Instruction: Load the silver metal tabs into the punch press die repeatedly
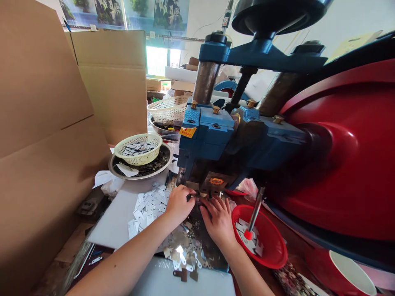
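Observation:
A blue press machine (210,144) stands in front of me, and both hands reach in low beneath its head. My left hand (181,203) is closed, thumb and fingers pinched at the die; what they hold is too small and hidden to name. My right hand (217,218) lies beside it with fingers stretched out and apart, the fingertips at the die's front edge. Small flat white metal pieces (151,205) are heaped left of my left hand. Below my hands, silvery cut pieces and scraps (182,250) lie scattered on the machine bed.
A red basin (279,250) with white pieces stands right of my right hand, a metal rod with a red tip (257,209) above it. Left are a cream basket (148,158) on a steel bowl (112,166) and tall cardboard (40,102). A large red wheel (354,164) fills the right.

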{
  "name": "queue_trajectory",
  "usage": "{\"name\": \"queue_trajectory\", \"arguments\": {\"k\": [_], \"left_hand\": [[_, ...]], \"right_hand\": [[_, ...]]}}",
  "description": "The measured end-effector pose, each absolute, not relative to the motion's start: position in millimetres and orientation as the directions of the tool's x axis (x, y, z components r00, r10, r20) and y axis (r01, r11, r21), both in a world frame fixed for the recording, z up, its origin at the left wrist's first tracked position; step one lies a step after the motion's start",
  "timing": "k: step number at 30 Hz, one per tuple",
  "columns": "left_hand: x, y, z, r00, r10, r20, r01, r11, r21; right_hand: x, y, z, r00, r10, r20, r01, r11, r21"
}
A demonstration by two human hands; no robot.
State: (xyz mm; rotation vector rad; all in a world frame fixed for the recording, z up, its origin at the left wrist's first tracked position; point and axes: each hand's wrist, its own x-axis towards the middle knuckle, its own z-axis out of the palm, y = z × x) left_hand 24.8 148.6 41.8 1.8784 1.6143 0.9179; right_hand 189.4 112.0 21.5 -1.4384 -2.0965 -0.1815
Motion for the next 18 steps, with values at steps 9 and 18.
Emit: {"name": "queue_trajectory", "arguments": {"k": [9, 18], "left_hand": [[29, 159, 29, 0.109, 0.990, 0.085, 0.563, -0.133, 0.816], [-10, 138, 43, -0.006, 0.985, 0.172, 0.512, -0.144, 0.847]], "right_hand": [[181, 108, 31, -0.246, 0.823, 0.511, 0.920, 0.364, -0.143], [227, 59, 9, 0.357, 0.933, 0.045, 0.211, -0.034, -0.977]]}}
